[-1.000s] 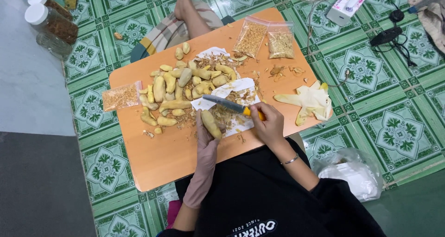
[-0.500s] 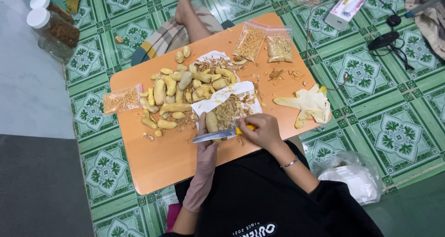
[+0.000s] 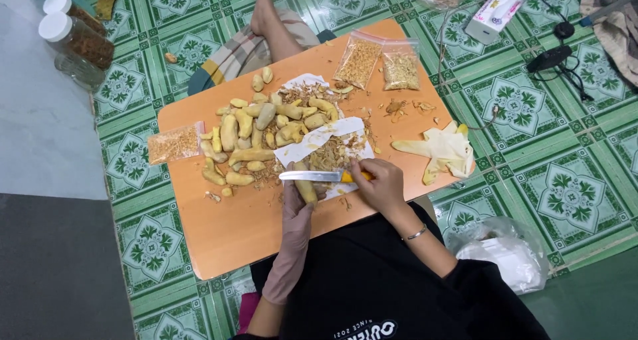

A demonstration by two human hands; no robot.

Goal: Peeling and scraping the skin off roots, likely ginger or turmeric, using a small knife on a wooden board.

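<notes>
While the left hand (image 3: 296,214), gloved, pins one yellow root (image 3: 306,188) flat on the orange bench (image 3: 232,227), the right hand (image 3: 380,186) has its fingers (image 3: 369,178) curled tight round the yellow handle of a knife (image 3: 318,176). Blade lies level, crossing the root just beyond the left fingers (image 3: 292,192), which are pressed together over the near end of the root. Root sits on the near edge of a white paper sheet (image 3: 319,137) strewn with brown scrapings (image 3: 329,155). Beyond the fingers: heap of unscraped roots (image 3: 256,130); further off, two clear bags of shavings (image 3: 379,64). Right of the knife hand: pale peel strips (image 3: 442,150).

Judgement: step is scraping skin off the root. Keep the blade shallow, nearly flat to the skin, stroke away from the left fingers, short passes. Roll the root between passes so no side is missed. Left fingertips stay behind the edge, grip firm; the root looks slippery
</notes>
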